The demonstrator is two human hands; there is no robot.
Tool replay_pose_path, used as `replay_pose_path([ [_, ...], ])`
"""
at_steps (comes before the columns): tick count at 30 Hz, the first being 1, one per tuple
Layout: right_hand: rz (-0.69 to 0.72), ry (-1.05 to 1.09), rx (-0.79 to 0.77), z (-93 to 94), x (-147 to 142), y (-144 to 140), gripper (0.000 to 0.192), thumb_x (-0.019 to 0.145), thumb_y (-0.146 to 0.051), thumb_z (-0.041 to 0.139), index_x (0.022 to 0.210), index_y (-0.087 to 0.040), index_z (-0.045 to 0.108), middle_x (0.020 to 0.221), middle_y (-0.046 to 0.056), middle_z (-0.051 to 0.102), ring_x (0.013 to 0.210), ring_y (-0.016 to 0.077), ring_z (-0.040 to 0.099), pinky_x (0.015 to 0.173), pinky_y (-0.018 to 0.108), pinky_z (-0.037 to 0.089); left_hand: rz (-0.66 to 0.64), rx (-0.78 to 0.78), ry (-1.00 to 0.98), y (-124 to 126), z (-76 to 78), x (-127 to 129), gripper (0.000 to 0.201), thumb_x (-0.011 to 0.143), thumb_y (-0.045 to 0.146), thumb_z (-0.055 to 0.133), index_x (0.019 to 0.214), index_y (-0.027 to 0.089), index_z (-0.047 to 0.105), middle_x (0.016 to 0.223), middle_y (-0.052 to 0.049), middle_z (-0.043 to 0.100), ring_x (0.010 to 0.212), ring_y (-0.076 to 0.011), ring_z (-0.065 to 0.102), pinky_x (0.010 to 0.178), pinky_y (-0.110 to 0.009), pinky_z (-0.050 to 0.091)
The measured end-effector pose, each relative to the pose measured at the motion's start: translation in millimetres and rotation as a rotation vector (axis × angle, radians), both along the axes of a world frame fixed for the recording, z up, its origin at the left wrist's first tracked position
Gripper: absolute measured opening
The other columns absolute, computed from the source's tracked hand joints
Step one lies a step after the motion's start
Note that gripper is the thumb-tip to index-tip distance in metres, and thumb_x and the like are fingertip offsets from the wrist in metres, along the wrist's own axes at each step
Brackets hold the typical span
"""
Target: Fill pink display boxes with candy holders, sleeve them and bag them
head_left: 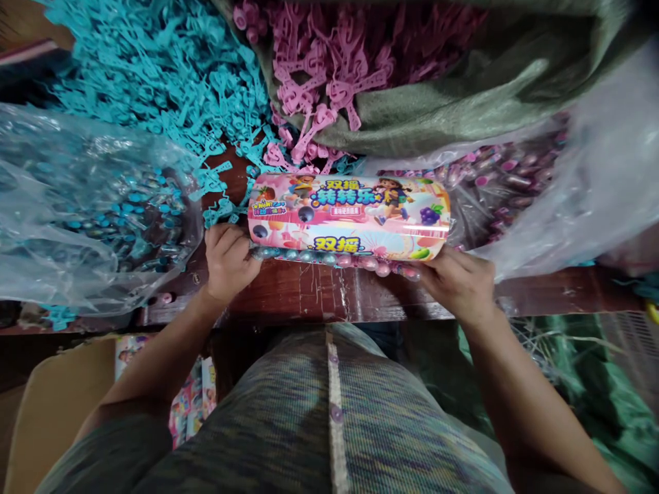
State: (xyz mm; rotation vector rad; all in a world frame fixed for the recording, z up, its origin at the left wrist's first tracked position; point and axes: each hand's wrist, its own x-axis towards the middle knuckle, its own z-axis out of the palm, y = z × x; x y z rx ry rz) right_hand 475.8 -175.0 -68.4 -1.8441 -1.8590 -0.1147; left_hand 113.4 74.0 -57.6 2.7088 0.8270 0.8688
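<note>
A printed candy box (355, 223), pink and white with cartoon children and fruit, lies across the table in front of me. Its top panel is curved. Along its near lower edge shows a row of shiny rounded ends, blue (309, 256) on the left and pink (381, 267) on the right. My left hand (229, 261) is closed at the box's near left corner, its fingertips partly hidden. At the near right corner, my right hand (458, 278) grips the box, with its fingers partly underneath.
Blue plastic pieces (165, 68) pile up at the back left; pink ones (329, 75) spill from a green sack (437, 116). Clear bags of small blue-capped tubes (139, 213) and pink-capped tubes (515, 171) flank the box. Below the table edge stands a cardboard carton (62, 405).
</note>
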Motion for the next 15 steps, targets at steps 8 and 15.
replay_pose_path([
  [8,0.055,0.095,-0.1,8.6,3.3,2.7,0.03,0.107,-0.038,0.061,0.087,-0.021,0.075,0.072,0.002,0.073,0.059,0.0128,0.062,0.055,0.027,0.04,-0.115,-0.418,0.109,19.7,4.6,-2.0,0.019,0.09,0.038,0.071,0.076,0.025,0.07,0.081,-0.005,0.072,0.084,-0.0248,0.067,0.082,-0.042,0.055],
  [15,-0.098,0.076,0.053,-12.8,-11.6,-2.5,0.021,0.104,-0.031,0.063,0.089,-0.019,0.072,0.08,0.004,0.076,0.063,0.0137,0.064,0.059,0.026,0.042,0.043,-0.166,0.034,2.8,-6.8,7.5,0.029,0.085,0.034,0.072,0.067,0.024,0.052,0.071,-0.004,0.057,0.081,-0.0257,0.058,0.079,-0.042,0.048],
])
